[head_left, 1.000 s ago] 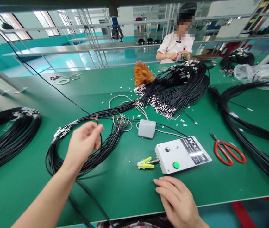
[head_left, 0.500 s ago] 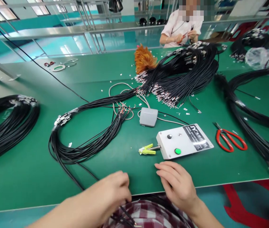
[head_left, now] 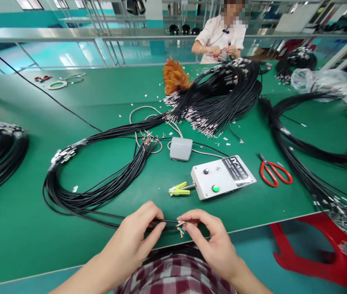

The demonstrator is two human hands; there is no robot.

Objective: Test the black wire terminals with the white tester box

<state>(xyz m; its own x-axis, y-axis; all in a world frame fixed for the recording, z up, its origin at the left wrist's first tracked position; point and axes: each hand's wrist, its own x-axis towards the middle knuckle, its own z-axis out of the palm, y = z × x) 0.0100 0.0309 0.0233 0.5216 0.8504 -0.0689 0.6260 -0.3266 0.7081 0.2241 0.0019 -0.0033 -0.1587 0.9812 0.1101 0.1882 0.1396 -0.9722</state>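
Near the table's front edge my left hand [head_left: 144, 228] is closed on black cables [head_left: 170, 221], thumb against the fingers. My right hand [head_left: 207, 230] pinches the stripped ends of these cables, where thin coloured wires [head_left: 182, 228] fan out. The cables run left into a looped bundle of black cable [head_left: 100, 192]. Just beyond my right hand stands a white control box [head_left: 222, 176] with a black knob and a green button. A yellow-green clip [head_left: 179, 189] sits on the shaft at its left end.
Behind the box lies a grey pedal [head_left: 181, 149] with a grey cord. Red-handled scissors [head_left: 274, 171] rest to the right. A large cable pile [head_left: 222, 98] and an orange feather duster [head_left: 175, 77] are farther back. Across the table a person [head_left: 219, 36] works with both hands.
My left hand has raised the cable ends from my lap to above the table edge. My right hand has moved in and closed on the wires. The view has shifted slightly right.
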